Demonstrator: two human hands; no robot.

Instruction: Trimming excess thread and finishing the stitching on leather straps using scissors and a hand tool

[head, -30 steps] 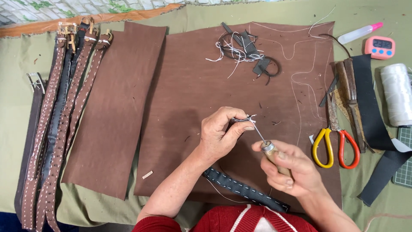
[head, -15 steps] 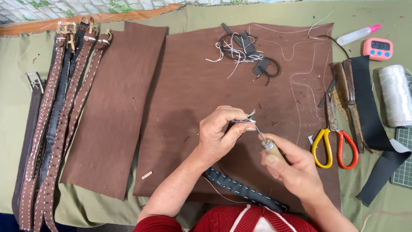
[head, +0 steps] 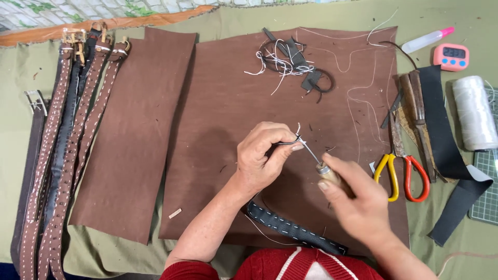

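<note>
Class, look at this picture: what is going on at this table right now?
A person is hand-stitching a dark strap on a brown sheet. The left hand pinches the strap's end, while the right hand holds a wooden-handled awl with its metal tip at that pinched spot. The strap trails back toward the person's red sleeves. Finished belts lie in a row at the left; scissors and a spool of white thread lie at the right.

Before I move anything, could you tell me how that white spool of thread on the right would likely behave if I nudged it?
The white spool of thread lies on its side, so it would probably roll rather than slide. It looks tightly wound, so likely firm to grip, not squashy. It rests against the cutting mat edge and near the black strap, which might stop it.
</note>
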